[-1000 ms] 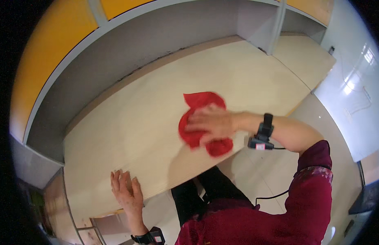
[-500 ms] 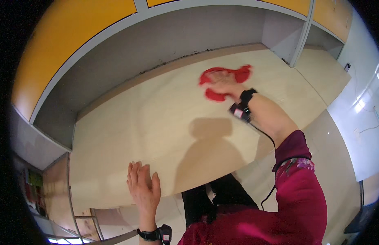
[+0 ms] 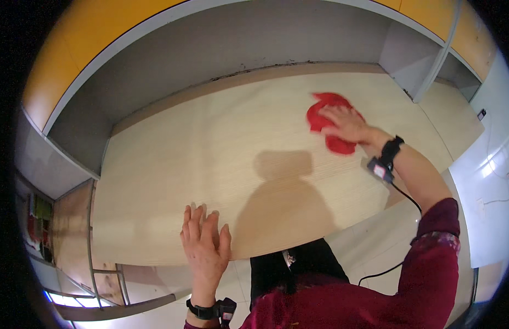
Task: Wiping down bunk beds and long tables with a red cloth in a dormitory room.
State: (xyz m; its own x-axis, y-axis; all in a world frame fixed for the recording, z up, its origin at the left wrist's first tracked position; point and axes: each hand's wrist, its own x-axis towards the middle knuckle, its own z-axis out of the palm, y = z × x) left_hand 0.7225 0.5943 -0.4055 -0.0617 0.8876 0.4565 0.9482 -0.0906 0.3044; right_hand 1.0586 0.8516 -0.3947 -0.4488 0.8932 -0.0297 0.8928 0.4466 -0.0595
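A red cloth (image 3: 316, 116) lies crumpled on the pale wooden desktop (image 3: 199, 142), toward its right side. My right hand (image 3: 346, 125) presses flat on top of it, fingers spread and the palm side hidden against the fabric. Parts of the cloth stick out beyond the fingertips and below the palm. At the desk's near edge, left of my body, my left hand (image 3: 207, 241) rests on the wood with its fingers stretched out and nothing in them.
A grey back panel (image 3: 232, 52) rises behind the desktop, with yellow cabinets (image 3: 106, 35) above. A grey upright (image 3: 438, 63) divides off another desk section at right. A metal ladder-like frame (image 3: 106, 271) stands at lower left. A black cable (image 3: 408, 197) trails from my right wrist device.
My right hand has slid the red cloth across the desktop to the right and slightly nearer me. The view has shifted a little; my left hand stays at the near edge.
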